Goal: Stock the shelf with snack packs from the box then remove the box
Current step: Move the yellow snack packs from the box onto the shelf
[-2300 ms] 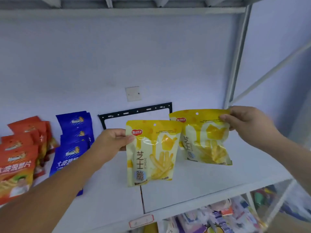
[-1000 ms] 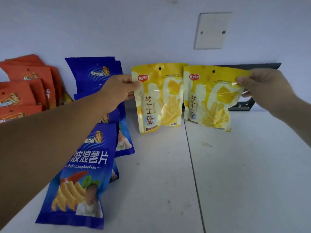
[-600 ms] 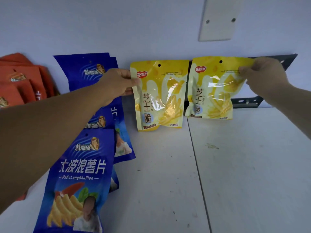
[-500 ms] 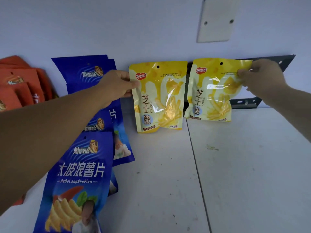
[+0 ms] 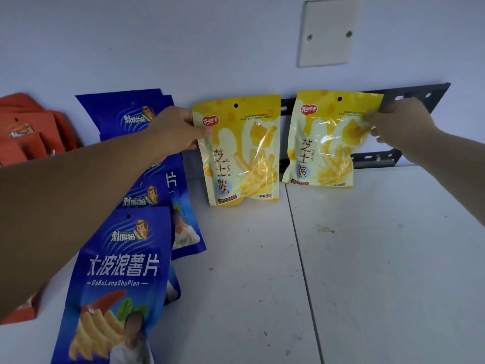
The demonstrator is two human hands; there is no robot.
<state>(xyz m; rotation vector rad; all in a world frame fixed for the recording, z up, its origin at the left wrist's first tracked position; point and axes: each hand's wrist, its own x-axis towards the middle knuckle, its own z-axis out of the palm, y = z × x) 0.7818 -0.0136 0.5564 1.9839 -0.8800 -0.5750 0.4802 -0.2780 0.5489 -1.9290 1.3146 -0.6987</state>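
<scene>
Left hand (image 5: 175,130) pinching the upper left edge of a yellow snack pack (image 5: 241,153); right hand (image 5: 401,127) pinching the upper right edge of a second yellow pack (image 5: 328,143) — both packs upright, side by side, at the back of the white shelf (image 5: 380,258), before a black bracket (image 5: 414,93). Leftward, blue packs (image 5: 123,271), then orange packs (image 5: 29,132).

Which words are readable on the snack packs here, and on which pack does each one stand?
"芝士脆": left yellow pack and right yellow pack.
"ZHISHICUI": the same two packs, beside those characters.
"大波浪薯片": front blue pack.
"DaBoLangShuPian": same blue pack, underneath.
Logos and fine print on every pack: too small or blurred.
</scene>
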